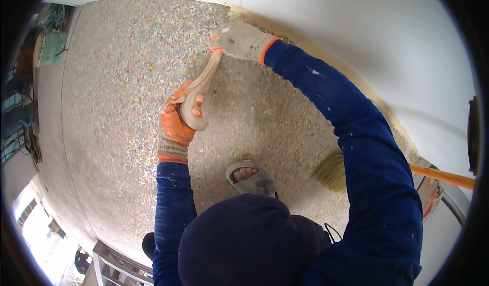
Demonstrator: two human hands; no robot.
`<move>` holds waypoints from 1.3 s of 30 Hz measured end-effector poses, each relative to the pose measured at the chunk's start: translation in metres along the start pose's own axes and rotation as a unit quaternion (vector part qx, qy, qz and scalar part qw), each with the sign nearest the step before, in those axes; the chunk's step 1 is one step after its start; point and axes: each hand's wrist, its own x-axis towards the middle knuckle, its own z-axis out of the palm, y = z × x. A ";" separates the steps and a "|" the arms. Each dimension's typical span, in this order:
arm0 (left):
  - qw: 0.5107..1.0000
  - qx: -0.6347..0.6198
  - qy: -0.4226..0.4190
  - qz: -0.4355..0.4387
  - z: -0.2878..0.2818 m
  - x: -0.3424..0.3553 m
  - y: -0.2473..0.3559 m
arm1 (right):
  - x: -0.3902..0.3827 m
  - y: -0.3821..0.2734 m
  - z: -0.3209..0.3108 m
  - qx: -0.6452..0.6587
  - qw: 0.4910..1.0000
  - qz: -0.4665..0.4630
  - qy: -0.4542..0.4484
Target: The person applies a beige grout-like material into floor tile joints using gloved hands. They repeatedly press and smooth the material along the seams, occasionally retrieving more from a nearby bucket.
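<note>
A soft beige lump of putty [192, 113] rests in my left hand [175, 120], which wears a knit glove with an orange palm. The fingers curl around the lump, and some fingertips show on its right side. From it a stretched, twisted strand runs up to my right hand [237, 39], gloved the same way. That hand is closed on the strand's upper end, back of the hand up, near the foot of the white wall [326, 16]. A beige band [293, 39] runs along the base of the wall, partly behind my right arm.
The speckled floor [117, 102] spreads below my hands. My foot in a grey slipper [254, 181] stands near the middle. A broom [331, 173] with a wooden handle is partly behind my right arm. A green container [51, 49] stands far left; a grey metal frame [119, 263] is lower left.
</note>
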 end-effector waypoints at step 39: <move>0.997 0.031 0.014 0.072 -0.049 -0.078 -0.022 | 0.013 -0.041 -0.019 0.038 0.987 -0.075 -0.136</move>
